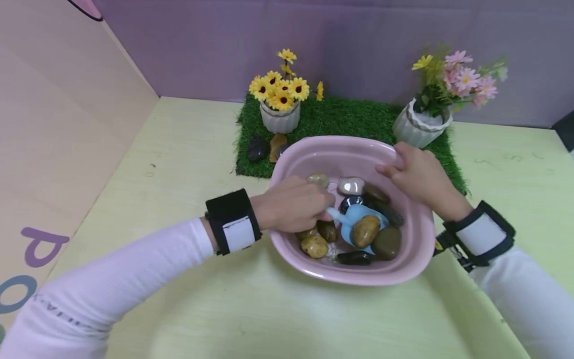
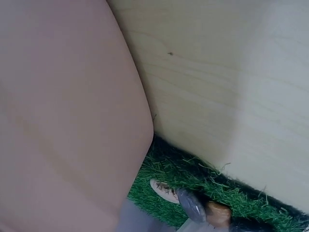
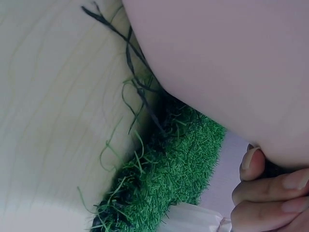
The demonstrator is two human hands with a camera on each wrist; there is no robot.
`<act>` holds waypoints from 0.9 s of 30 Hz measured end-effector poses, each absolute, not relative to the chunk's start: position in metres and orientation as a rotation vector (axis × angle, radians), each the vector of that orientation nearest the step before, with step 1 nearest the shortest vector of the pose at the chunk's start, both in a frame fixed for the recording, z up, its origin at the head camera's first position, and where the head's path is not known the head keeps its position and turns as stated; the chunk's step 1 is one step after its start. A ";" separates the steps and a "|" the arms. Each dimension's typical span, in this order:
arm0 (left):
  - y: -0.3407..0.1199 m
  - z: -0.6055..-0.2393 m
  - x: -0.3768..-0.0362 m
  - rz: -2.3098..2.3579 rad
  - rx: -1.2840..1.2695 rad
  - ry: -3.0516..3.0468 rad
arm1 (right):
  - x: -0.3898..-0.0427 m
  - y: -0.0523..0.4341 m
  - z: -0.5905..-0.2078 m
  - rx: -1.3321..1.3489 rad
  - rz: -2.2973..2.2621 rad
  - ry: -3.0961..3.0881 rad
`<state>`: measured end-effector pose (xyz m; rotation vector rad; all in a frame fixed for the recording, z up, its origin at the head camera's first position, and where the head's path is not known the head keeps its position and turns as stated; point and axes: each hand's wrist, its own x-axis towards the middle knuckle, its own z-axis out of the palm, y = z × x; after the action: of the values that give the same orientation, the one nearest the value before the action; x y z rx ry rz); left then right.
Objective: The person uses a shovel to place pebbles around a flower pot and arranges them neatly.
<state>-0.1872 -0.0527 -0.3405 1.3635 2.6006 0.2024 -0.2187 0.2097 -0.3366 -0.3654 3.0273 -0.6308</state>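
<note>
A pink basin (image 1: 358,278) with several smooth stones in it stands in the middle of the table, overlapping the grass mat in the head view. Inside it, my left hand (image 1: 296,203) grips the handle of a light-blue toy shovel (image 1: 356,213). On the shovel's blade lies a tan-brown stone (image 1: 365,231), beside a larger olive stone (image 1: 386,243). My right hand (image 1: 421,174) holds the basin's far right rim, thumb inside. From below, the right wrist view shows curled fingers (image 3: 270,191) against the basin's outer wall (image 3: 231,63).
Green artificial grass (image 1: 341,117) lies behind the basin. On it are a white pot (image 1: 280,118) of yellow flowers, a tilted white pot (image 1: 419,127) of pink flowers, and a few stones, including a black stone (image 1: 257,149). A purple wall (image 1: 202,50) rises behind.
</note>
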 end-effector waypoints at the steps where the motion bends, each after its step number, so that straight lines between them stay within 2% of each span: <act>1: -0.053 -0.341 -0.187 0.217 1.361 2.600 | -0.219 0.210 -0.337 -0.366 -0.629 3.027; 27: -0.056 -0.341 -0.187 0.382 1.412 2.610 | -0.219 0.209 -0.338 -0.387 -0.623 3.050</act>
<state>-0.1868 -0.0561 -0.3411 1.4116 2.6095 0.3817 -0.2187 0.2091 -0.3377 -0.3872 3.0496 -0.6231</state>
